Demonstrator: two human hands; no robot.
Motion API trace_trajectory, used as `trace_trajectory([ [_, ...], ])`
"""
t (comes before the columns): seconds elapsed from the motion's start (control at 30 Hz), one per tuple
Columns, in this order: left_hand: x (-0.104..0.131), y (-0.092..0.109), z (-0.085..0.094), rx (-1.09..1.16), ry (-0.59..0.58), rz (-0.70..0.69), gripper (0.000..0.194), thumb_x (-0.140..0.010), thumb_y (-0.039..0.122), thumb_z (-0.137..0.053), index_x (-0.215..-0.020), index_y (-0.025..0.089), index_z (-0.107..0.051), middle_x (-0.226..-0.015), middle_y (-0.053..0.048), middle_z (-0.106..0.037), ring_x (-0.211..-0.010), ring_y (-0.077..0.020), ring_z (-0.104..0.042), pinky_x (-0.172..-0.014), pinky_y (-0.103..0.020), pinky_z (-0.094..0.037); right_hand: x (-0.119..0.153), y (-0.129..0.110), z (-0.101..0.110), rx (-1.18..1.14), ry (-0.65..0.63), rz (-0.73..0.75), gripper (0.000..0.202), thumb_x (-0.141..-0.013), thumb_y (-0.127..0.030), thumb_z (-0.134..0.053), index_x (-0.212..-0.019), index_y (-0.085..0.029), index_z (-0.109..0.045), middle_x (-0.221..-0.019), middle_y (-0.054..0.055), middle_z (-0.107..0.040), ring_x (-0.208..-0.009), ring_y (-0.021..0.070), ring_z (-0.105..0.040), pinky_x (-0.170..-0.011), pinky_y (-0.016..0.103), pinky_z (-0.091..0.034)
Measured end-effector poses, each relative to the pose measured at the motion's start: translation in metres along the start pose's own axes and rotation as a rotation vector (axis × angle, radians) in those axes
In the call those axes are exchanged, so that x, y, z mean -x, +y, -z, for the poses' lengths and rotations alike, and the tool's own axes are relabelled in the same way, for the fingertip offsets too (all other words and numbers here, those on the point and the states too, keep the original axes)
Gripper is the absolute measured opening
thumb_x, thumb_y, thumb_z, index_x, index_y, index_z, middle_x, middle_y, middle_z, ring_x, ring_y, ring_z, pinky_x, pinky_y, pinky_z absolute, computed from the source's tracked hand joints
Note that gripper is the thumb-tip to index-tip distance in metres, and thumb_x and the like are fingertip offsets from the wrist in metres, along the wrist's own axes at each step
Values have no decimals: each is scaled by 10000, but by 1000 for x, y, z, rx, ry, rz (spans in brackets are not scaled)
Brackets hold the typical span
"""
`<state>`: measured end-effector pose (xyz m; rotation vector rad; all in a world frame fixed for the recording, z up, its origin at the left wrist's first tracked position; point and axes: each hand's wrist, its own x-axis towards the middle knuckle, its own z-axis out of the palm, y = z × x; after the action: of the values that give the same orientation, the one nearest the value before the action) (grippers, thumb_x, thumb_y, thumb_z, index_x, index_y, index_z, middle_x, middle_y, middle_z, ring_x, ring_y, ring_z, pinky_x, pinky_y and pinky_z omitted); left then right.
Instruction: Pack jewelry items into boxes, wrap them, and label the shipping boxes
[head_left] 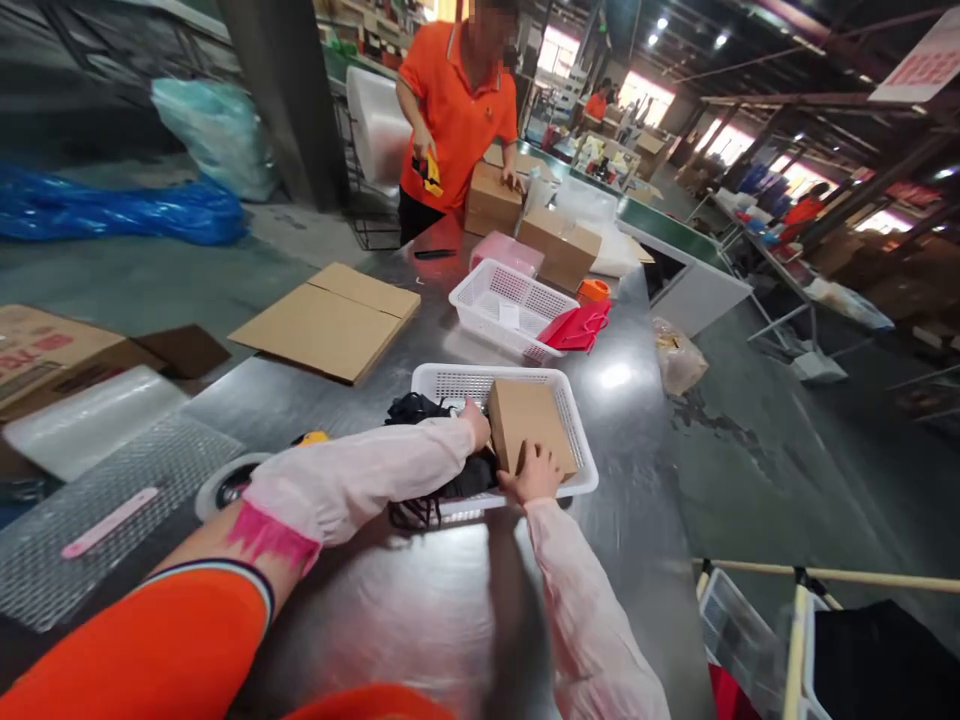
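A white plastic basket (577,425) on the metal table holds a brown cardboard box (529,420) on its right side and black items with cords (420,408) on its left. My left hand (475,424) is at the box's left edge, above the black items; its fingertips are partly hidden, so its grip is unclear. Against the box's near side rests my right hand (535,474), its fingers spread on the cardboard and holding nothing.
Behind stands a second white basket (480,300) with a red bag (577,328). Flat cardboard (330,320) lies left, near a tape roll (225,485) and bubble wrap (142,500). Across the table, a person in orange (461,110) holds a yellow tool beside boxes.
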<state>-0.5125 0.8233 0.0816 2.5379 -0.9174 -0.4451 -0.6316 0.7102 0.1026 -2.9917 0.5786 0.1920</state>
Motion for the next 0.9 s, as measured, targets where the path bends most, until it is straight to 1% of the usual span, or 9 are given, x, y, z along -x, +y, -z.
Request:
trace_trajectory([
  [0.13, 21, -21, 36, -158, -18, -50, 199, -789, 162, -636, -924, 189, -778, -1185, -157, -688, -1304, -407, -412, -1129, -643, -70, -11, 12, 13, -30, 31, 104, 426, -769, -408, -630, -1145, -208, -633, -1090, 101, -673, -944, 254, -607, -773, 337, -432],
  [0.27, 50, -50, 63, -126, 149, -159, 337, -907, 201, -472, -1159, 199, -697, -1245, -135, -621, -1222, -323, -479, -1095, -570, -281, -32, 63, 42, -266, 397, 86, 412, -807, -360, -528, -1158, -201, -673, -999, 71, -705, -881, 208, -636, -791, 305, -476],
  [0.37, 73, -63, 72, 74, 354, -151, 407, -924, 190, -384, -1245, 166, -633, -1220, -124, -607, -1164, -256, -516, -1042, -444, -407, -57, 115, 59, -300, 630, -73, 411, -850, -314, -444, -1115, -156, -716, -1037, 127, -682, -960, 227, -619, -880, 341, -476],
  [0.43, 88, -65, 75, 220, 433, -91, 430, -926, 225, -359, -1278, 158, -596, -1218, -108, -618, -1123, -238, -550, -1021, -410, -438, -69, 147, 63, -232, 590, -249, 418, -850, -278, -439, -1113, -126, -727, -1057, 168, -650, -969, 248, -597, -879, 382, -465],
  [0.53, 112, -59, 76, 491, 417, 68, 484, -911, 344, -386, -1320, 132, -534, -1155, -96, -666, -919, -212, -638, -863, -343, -526, -75, 177, 61, -156, 427, -398, 424, -835, -251, -466, -1157, -137, -719, -1040, 193, -616, -907, 268, -575, -773, 436, -454],
  [0.63, 135, -50, 73, 721, 299, 166, 541, -850, 441, -456, -1275, 121, -555, -1093, -89, -695, -776, -202, -651, -678, -289, -546, -71, 181, 55, -134, 389, -415, 511, -830, -281, -509, -1308, -139, -620, -1072, 226, -592, -917, 303, -556, -718, 484, -437],
  [0.73, 156, -41, 67, 750, 195, 163, 484, -775, 444, -529, -1143, 154, -655, -1059, -65, -717, -848, -232, -657, -729, -290, -535, -63, 163, 51, -76, 461, -383, 649, -856, -294, -496, -1474, -116, -410, -1340, 283, -464, -1173, 381, -445, -893, 604, -362],
  [0.8, 168, -34, 63, 712, 104, 147, 403, -723, 379, -565, -1046, 183, -705, -1017, -38, -735, -899, -241, -660, -806, -286, -509, -55, 146, 52, -6, 544, -287, 629, -872, -274, -476, -1478, -124, -398, -1443, 259, -390, -1295, 396, -331, -1013, 651, -235],
  [0.9, 184, -20, 59, 655, -67, 157, 322, -657, 267, -564, -924, 213, -735, -898, 1, -744, -875, -235, -663, -790, -263, -482, -46, 125, 58, 92, 657, -125, 566, -859, -239, -500, -1412, -118, -483, -1433, 250, -410, -1318, 404, -295, -1053, 677, -144],
])
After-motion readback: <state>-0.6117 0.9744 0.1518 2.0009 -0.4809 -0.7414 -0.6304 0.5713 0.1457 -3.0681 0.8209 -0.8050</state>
